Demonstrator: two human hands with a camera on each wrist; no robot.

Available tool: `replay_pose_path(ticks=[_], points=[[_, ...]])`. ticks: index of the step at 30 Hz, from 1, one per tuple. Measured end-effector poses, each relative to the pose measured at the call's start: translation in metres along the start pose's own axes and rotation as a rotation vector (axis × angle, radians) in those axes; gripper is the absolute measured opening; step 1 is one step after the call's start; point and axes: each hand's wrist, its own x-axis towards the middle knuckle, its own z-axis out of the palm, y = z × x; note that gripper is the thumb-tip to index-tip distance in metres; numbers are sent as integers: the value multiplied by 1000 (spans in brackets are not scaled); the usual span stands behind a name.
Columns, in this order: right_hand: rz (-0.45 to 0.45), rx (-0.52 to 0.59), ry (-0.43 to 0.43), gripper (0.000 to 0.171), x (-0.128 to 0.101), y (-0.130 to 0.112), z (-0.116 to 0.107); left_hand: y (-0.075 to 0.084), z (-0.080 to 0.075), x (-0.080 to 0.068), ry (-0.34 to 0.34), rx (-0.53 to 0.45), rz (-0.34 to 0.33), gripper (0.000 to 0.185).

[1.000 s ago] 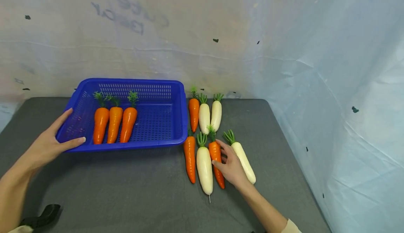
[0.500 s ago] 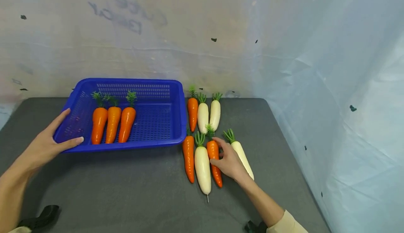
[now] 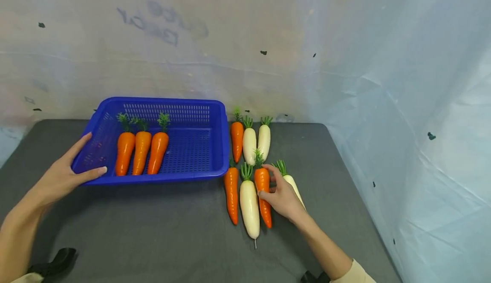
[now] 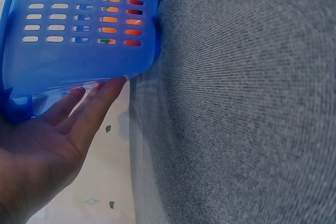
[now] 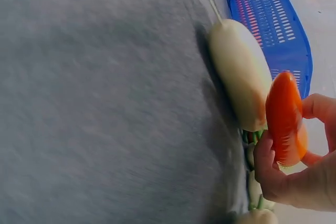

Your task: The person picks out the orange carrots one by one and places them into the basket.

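My left hand (image 3: 63,173) grips the left end of a blue plastic basket (image 3: 153,178), thumb over the front rim. Its fingers lie under the basket's end in the left wrist view. Three orange carrots (image 3: 141,153) with green tops lie side by side in the basket's left half. My right hand (image 3: 283,195) pinches another carrot (image 5: 285,116) between thumb and fingers; in the right wrist view it is raised off the cloth. Just left of it lies a big white radish (image 3: 249,208). A second radish (image 3: 293,185) lies to the right, partly hidden by my hand.
One carrot (image 3: 231,195) lies left of the big radish. Behind are another carrot (image 3: 237,140) and two white radishes (image 3: 264,140), close to the basket's right side. Grey cloth (image 3: 161,232) covers the table, and a pale plastic sheet (image 3: 230,31) hangs behind and at the right.
My right fingers have closed on the carrot, which has risen slightly from its place beside the big radish. My left hand stays on the basket. The head view has shifted a little.
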Motion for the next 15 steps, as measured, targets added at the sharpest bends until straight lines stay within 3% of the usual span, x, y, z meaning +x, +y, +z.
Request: replay_pose_path(ticks=[5, 15], points=[[-7, 53, -21, 73, 4, -8, -7, 1, -3, -1, -33, -23, -1, 101], [-12, 169, -109, 75, 12, -29, -21, 1, -4, 0, -35, -28, -4, 101]])
